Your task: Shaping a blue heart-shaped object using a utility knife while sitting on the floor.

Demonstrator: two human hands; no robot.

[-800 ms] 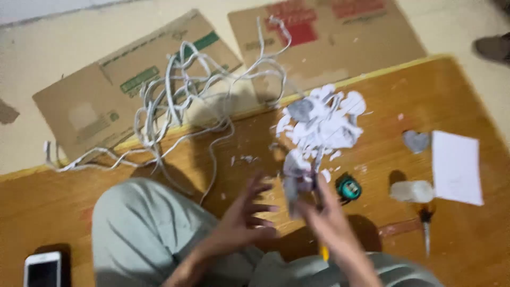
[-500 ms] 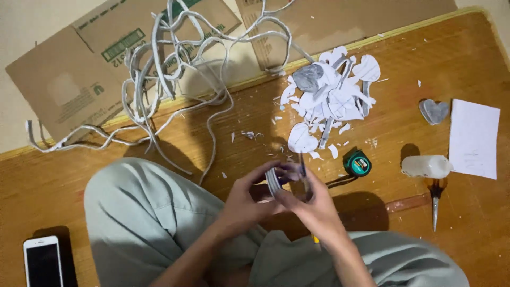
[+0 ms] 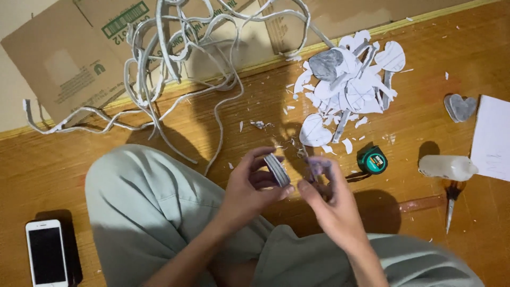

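My left hand (image 3: pixel 249 186) grips a small stack of grey cut-out card pieces (image 3: pixel 277 169), held on edge above my lap. My right hand (image 3: pixel 329 204) is just to the right of it, fingers curled around a small blurred object (image 3: pixel 317 167) near the stack; what that object is cannot be made out. Both hands hover over my knees in light grey trousers (image 3: pixel 149 212), above a wooden floor (image 3: pixel 64 165).
A pile of white paper cut-outs and scraps (image 3: pixel 350 87) lies ahead. Tangled white strips (image 3: pixel 175 64) sprawl over flattened cardboard (image 3: pixel 79 64). A green tape measure (image 3: pixel 373 160), glue bottle (image 3: pixel 446 167), scissors (image 3: pixel 451 204), grey heart shape (image 3: pixel 460 107), white sheet (image 3: pixel 491 138) sit right; a phone (image 3: pixel 47 259) left.
My hands drew back from the scrap pile toward my lap and came together; the left one now holds the grey stack. The camera tilted down and closer.
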